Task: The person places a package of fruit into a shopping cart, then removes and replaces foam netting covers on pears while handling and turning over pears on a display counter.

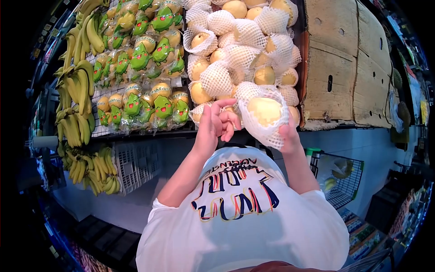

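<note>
My right hand point(288, 136) grips a pale yellow round fruit point(265, 111) in a white foam net, with the thumb on its near right side. The net is drawn back, so part of the fruit's skin shows; I cannot tell whether it is a pear or a melon. Just left of it, my left hand point(220, 122) is open and holds nothing, its fingers apart and loosely bent. Beyond both hands lies a heap of similar fruits in foam nets point(240, 56), several with their skin partly bare.
Bagged fruits with green cartoon labels point(140, 56) fill the display to the left, beside bunches of bananas point(78, 84). Flattened cardboard point(346, 68) covers the right section. Below are a white crate point(136, 167) with bananas next to it, and a wire shopping cart point(346, 181) holding bagged produce.
</note>
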`<control>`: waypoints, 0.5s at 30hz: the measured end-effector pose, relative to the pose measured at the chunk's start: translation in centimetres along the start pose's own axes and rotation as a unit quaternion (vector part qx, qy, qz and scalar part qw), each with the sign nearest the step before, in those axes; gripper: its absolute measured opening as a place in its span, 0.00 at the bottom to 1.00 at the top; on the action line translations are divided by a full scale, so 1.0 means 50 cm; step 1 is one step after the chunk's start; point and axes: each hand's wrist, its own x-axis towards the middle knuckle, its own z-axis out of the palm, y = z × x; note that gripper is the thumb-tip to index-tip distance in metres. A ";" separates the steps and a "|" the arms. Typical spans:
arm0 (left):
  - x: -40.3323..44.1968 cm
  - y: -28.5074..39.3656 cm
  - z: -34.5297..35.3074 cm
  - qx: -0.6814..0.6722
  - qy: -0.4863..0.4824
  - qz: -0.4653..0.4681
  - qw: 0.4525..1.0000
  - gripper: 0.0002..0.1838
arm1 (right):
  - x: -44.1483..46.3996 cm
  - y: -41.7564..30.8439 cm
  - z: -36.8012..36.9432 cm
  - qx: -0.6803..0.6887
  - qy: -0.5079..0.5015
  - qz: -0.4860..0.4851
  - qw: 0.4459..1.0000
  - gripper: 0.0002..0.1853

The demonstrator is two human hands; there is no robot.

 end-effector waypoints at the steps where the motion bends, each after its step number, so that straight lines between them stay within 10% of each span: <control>1: -0.001 -0.008 -0.003 0.055 0.011 0.025 0.998 0.39 | -0.004 0.005 -0.002 0.027 -0.017 0.000 0.999 0.48; 4: -0.014 -0.003 0.028 0.095 0.010 0.032 0.995 0.40 | -0.004 0.010 0.001 0.066 -0.033 0.050 0.996 0.46; 15: -0.009 -0.081 0.008 -0.132 0.040 -0.081 0.987 0.43 | 0.013 0.021 0.048 -0.488 0.015 -0.031 0.872 0.28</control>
